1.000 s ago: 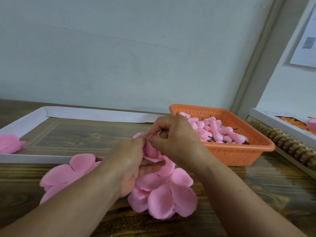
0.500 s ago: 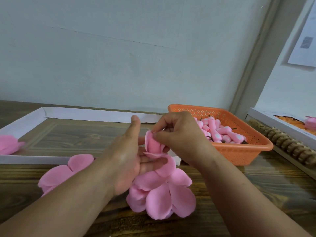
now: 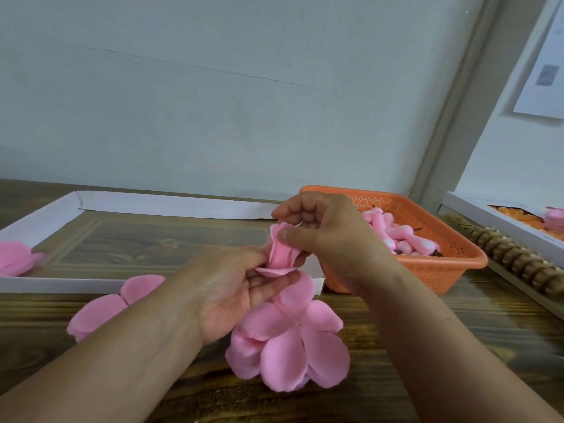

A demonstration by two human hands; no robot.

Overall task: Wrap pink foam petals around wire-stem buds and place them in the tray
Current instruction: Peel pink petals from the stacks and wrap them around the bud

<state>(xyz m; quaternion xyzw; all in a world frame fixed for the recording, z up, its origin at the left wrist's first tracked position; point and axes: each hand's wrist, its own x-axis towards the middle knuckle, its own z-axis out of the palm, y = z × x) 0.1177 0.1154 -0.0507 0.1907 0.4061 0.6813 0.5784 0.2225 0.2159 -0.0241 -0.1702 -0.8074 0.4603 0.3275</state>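
Right hand (image 3: 329,239) has its thumb and curled fingers pinched onto the top of a pink foam petal (image 3: 282,250) that's cupped into a little upright roll, held above the table. Left hand (image 3: 232,288) is palm-up right underneath, fingers closed around the base of that same roll, and it's also holding a whole bunch of loose petals (image 3: 290,346) that fan out and hang below it toward the wooden table (image 3: 457,346). Can't actually see the bud or wire stem inside the roll (the petal and fingers cover it).

More petals (image 3: 103,306) lie flat on the table just left of the left forearm. Behind the hands is the shallow white tray (image 3: 171,206), with another pink petal piece (image 3: 15,257) at its far left edge. Off to the right, just behind the right hand, sits an orange perforated basket (image 3: 442,264) full of pink buds (image 3: 396,233) with dark stems poking out.
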